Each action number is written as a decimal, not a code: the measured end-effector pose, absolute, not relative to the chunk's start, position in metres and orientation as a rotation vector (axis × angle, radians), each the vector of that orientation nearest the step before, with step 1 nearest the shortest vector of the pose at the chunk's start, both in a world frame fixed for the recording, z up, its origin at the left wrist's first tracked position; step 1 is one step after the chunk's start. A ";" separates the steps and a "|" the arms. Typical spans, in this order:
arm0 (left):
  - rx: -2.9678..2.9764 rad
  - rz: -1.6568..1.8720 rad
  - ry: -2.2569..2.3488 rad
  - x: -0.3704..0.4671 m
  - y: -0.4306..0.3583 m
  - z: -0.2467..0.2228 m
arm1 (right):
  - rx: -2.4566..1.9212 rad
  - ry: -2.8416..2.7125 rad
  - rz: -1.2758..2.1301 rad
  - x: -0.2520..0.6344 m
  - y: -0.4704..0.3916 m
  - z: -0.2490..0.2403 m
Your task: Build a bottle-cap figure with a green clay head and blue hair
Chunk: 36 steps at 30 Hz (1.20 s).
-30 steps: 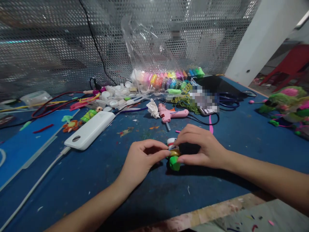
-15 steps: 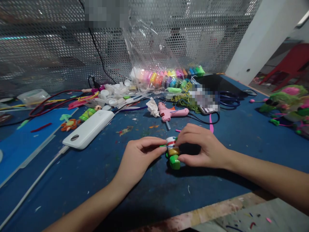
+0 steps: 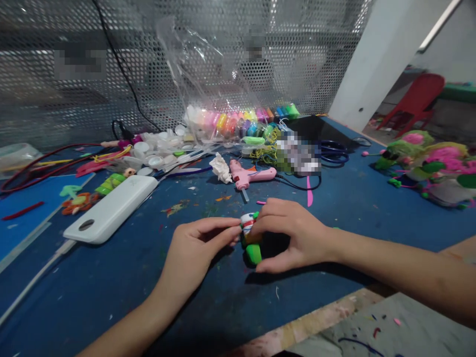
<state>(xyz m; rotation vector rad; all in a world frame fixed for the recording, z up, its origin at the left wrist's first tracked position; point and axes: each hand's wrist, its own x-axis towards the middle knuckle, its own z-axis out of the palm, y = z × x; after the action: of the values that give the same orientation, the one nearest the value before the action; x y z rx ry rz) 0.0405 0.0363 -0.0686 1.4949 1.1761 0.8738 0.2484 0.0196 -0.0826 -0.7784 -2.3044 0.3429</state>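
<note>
A small clay-like figure (image 3: 248, 219) lies on the blue tabletop between my hands. It has a white part with a red band, a brownish-gold part below and a bright green block at the near end. My left hand (image 3: 203, 243) pinches its left side with thumb and fingertips. My right hand (image 3: 293, 233) arches over its right side, fingers on the banded part and thumb beside the green block. Those fingers hide part of the figure. Just beyond lies a pink glue gun (image 3: 251, 174), its nozzle pointing toward me.
A white power bank (image 3: 111, 210) with a cable lies left, near a small green-and-orange figure (image 3: 80, 201). Crumpled tissue (image 3: 220, 168) sits beside the glue gun. Bagged colourful clay (image 3: 234, 124) and white lids (image 3: 156, 161) line the back. Pink-and-green craft figures (image 3: 439, 166) stand right.
The view has turned right, so the table things appear further left. My right thumb has come away a little from the green block. The green bit by my left fingertips no longer shows.
</note>
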 end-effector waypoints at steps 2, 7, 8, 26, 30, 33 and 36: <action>1.462 0.860 1.170 0.042 0.036 -0.068 | -0.760 -2.348 0.217 0.248 0.019 -0.084; 1.705 0.785 1.159 0.045 0.031 -0.069 | -0.655 -2.539 -0.100 0.242 0.015 -0.090; 1.764 0.780 1.170 0.045 0.031 -0.069 | -0.651 -2.570 -0.133 0.241 0.014 -0.091; 1.540 0.901 1.233 0.041 0.031 -0.071 | -0.862 -2.661 -0.095 0.235 0.010 -0.088; 1.602 0.920 1.238 0.041 0.031 -0.070 | -0.856 -2.664 -0.056 0.236 0.010 -0.089; 1.726 0.945 1.263 0.041 0.031 -0.069 | -0.848 -2.611 -0.028 0.238 0.010 -0.090; 1.758 0.953 1.265 0.041 0.031 -0.069 | -0.863 -2.523 -0.001 0.242 0.011 -0.090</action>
<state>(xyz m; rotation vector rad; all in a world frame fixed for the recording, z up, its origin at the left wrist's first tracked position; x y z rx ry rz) 0.0410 0.0309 -0.0693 1.7582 1.2650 0.9529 0.2419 0.0108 -0.0900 -0.8629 -2.5233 -0.0007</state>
